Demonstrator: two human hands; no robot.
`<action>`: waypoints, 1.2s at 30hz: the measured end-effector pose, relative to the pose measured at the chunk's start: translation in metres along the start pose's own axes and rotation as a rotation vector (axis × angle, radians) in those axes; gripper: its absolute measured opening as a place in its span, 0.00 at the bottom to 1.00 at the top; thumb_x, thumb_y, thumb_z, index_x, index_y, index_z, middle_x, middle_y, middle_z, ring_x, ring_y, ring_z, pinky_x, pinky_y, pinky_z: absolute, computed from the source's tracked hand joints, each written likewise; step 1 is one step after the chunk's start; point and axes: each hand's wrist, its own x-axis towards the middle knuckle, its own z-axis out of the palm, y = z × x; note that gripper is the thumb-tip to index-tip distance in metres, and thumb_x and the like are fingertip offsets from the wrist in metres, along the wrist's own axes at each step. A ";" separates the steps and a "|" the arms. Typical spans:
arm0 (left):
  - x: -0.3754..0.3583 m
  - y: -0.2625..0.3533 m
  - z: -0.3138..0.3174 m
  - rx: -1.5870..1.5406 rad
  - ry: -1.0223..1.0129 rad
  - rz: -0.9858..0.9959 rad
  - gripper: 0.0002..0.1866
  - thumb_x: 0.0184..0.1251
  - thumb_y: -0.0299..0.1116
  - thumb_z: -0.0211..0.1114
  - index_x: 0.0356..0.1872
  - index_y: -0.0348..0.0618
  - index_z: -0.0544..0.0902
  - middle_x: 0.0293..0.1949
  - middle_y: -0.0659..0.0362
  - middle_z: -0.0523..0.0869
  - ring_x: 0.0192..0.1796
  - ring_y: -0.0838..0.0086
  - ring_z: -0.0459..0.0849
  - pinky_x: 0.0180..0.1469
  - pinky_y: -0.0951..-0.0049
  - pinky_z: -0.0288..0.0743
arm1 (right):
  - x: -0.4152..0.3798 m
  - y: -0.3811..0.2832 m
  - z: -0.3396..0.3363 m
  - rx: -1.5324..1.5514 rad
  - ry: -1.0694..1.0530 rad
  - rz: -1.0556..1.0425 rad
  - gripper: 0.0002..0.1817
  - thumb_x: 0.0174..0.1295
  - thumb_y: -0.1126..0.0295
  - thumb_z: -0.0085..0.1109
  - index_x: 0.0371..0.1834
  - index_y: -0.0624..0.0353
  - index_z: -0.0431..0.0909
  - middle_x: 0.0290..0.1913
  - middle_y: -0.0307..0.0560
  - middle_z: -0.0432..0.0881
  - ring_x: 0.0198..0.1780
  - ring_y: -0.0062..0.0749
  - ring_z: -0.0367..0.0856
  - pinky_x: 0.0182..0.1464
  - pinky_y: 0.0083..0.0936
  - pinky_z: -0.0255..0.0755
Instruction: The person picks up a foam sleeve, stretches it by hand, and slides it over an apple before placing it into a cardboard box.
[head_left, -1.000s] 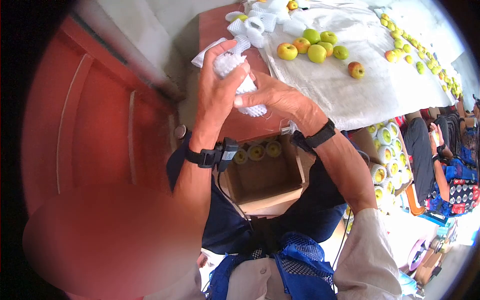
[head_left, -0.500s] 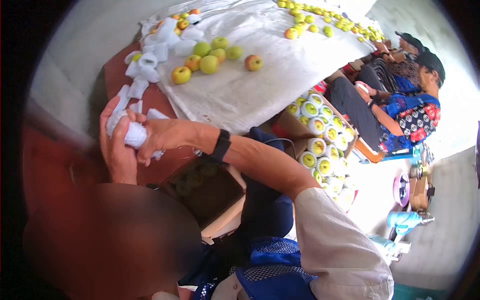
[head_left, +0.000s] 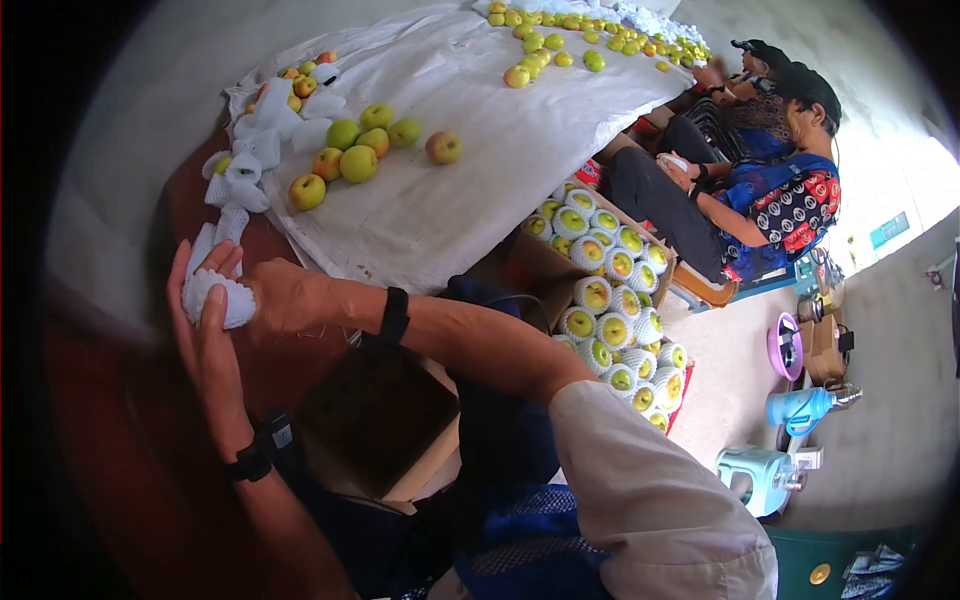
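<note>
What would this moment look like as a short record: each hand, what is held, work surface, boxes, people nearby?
Left hand: cupped around a white foam bundle
Right hand: at the bundle's side, exact grip unclear
Bundle contents: hidden
Work surface: white cloth with loose apples; foam nets near its left edge
Net-wrapped apples: grouped in cardboard, right of the person
Open cardboard box: by the person's legs, interior too dark to read
Nearby: seated co-worker, something white in hand
</note>
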 end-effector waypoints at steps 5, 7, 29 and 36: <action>0.001 -0.004 -0.005 0.024 0.001 0.042 0.31 0.81 0.33 0.56 0.79 0.35 0.59 0.70 0.40 0.75 0.75 0.55 0.72 0.79 0.57 0.59 | 0.006 0.019 0.004 -0.052 0.134 -0.021 0.16 0.51 0.64 0.70 0.42 0.60 0.86 0.39 0.61 0.89 0.43 0.59 0.88 0.47 0.46 0.82; 0.000 -0.003 -0.008 0.044 0.004 -0.021 0.32 0.80 0.31 0.57 0.79 0.34 0.59 0.71 0.40 0.75 0.75 0.56 0.72 0.80 0.57 0.58 | 0.005 0.016 0.002 -0.093 0.195 -0.062 0.14 0.53 0.65 0.70 0.41 0.59 0.85 0.37 0.60 0.89 0.41 0.58 0.88 0.46 0.46 0.81; -0.019 -0.001 -0.009 -0.489 -0.117 -0.611 0.33 0.83 0.57 0.54 0.71 0.36 0.72 0.62 0.55 0.82 0.62 0.70 0.81 0.65 0.65 0.75 | -0.031 -0.004 -0.043 -0.759 0.250 -0.691 0.10 0.53 0.67 0.65 0.39 0.53 0.78 0.33 0.41 0.77 0.37 0.40 0.82 0.32 0.38 0.78; -0.033 -0.040 -0.021 -0.597 -0.178 -0.684 0.36 0.77 0.56 0.63 0.74 0.41 0.66 0.62 0.51 0.80 0.60 0.67 0.83 0.60 0.62 0.80 | -0.034 -0.014 -0.043 -0.770 0.205 -0.756 0.09 0.52 0.65 0.65 0.33 0.53 0.76 0.33 0.41 0.76 0.38 0.38 0.82 0.30 0.36 0.78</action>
